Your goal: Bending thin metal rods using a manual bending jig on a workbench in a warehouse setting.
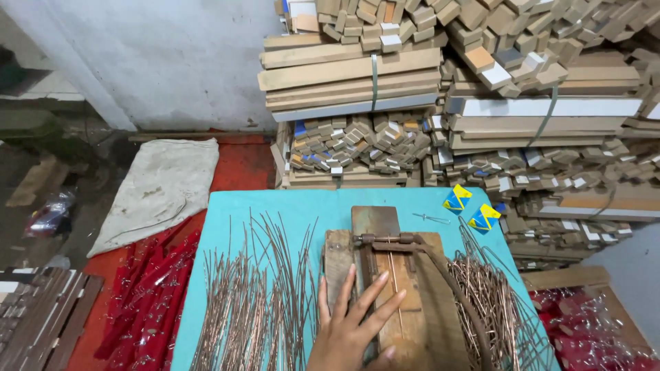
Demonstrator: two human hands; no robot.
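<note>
Left hand [350, 326] flat, fingers spread, grasping nothing, on worn wooden jig [405, 288]; thin coppery wire rods [254, 302] at 9 o'clock on turquoise desk [302, 203].

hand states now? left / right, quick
Left hand: open, fingers spread, palm flat on the wooden jig; holding nothing.
Right hand: not in view.
</note>
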